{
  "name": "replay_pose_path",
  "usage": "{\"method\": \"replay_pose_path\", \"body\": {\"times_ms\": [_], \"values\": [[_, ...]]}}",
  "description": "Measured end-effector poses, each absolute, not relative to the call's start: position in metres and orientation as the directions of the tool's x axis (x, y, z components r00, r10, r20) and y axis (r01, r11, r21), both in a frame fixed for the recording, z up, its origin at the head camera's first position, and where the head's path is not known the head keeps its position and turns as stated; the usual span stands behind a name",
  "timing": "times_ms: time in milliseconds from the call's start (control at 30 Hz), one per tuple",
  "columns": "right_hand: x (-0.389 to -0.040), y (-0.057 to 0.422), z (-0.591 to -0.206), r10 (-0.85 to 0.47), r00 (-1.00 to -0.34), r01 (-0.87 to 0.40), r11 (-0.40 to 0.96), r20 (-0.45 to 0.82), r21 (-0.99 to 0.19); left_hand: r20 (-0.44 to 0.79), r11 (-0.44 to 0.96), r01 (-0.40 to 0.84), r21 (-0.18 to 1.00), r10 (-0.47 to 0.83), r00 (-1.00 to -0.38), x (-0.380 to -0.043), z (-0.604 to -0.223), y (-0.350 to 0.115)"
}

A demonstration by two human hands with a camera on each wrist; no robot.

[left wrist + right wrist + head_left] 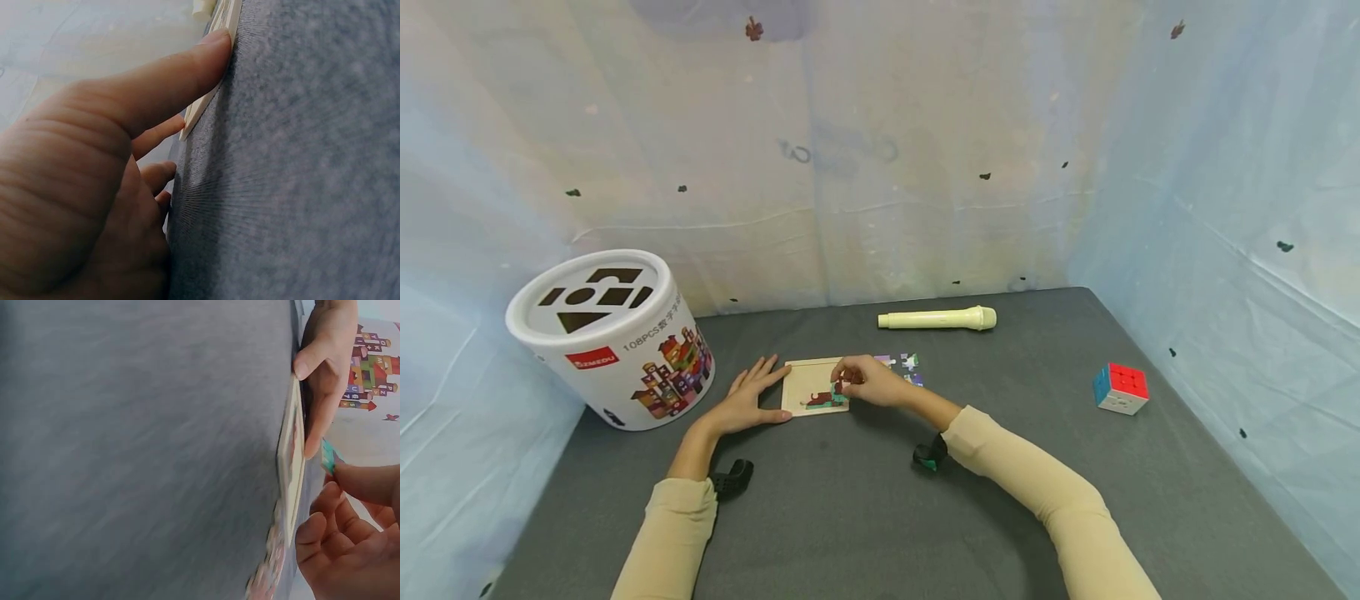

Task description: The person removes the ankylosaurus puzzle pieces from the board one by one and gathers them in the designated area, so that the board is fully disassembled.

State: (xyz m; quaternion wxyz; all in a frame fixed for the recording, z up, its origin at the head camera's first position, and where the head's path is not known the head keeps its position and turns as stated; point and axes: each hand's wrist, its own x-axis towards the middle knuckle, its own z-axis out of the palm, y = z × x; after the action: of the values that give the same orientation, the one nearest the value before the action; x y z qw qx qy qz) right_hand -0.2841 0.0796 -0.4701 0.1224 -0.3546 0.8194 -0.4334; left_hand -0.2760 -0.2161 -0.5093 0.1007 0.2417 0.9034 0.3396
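Note:
A light wooden puzzle tray (800,382) lies flat on the dark table, with a few joined pieces (820,401) in brown and teal along its lower edge. My left hand (751,402) rests at the tray's left side, fingers spread, thumb and index fingertip touching its edge. Over the right part of the tray, my right hand (874,382) pinches a small puzzle piece (327,456) with a teal face between thumb and fingers. In the right wrist view that piece is held up above the tray's rim.
Loose puzzle pieces (911,362) lie just right of the tray, partly behind my right hand. A pale yellow toy microphone (936,319) lies farther back. A large white block bucket (617,342) stands at the left, and a puzzle cube (1122,388) sits at the right.

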Motion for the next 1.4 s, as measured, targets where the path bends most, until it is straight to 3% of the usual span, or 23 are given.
{"method": "replay_pose_path", "body": {"times_ms": [333,533,767,1133,1400], "values": [[-0.271,0.103,-0.472,-0.74,-0.666,-0.53,0.381,0.093,-0.757,-0.02,0.648,0.364,0.67,0.505,-0.863,-0.274,-0.51,-0.218],[-0.267,0.106,-0.473,-0.736,-0.673,-0.542,0.427,0.07,-0.724,-0.028,0.655,0.362,0.663,0.505,-0.863,-0.274,-0.51,-0.218],[-0.262,0.107,-0.475,-0.729,-0.682,-0.636,0.545,0.067,-0.547,-0.031,0.655,0.36,0.664,0.505,-0.863,-0.275,-0.509,-0.218],[-0.257,0.112,-0.478,-0.749,-0.632,-0.746,0.52,0.197,-0.417,-0.021,0.645,0.368,0.67,0.512,-0.859,-0.275,-0.509,-0.216],[-0.256,0.111,-0.474,-0.717,-0.685,-0.696,0.589,0.132,-0.411,-0.025,0.647,0.362,0.671,0.508,-0.861,-0.275,-0.51,-0.217]]}}
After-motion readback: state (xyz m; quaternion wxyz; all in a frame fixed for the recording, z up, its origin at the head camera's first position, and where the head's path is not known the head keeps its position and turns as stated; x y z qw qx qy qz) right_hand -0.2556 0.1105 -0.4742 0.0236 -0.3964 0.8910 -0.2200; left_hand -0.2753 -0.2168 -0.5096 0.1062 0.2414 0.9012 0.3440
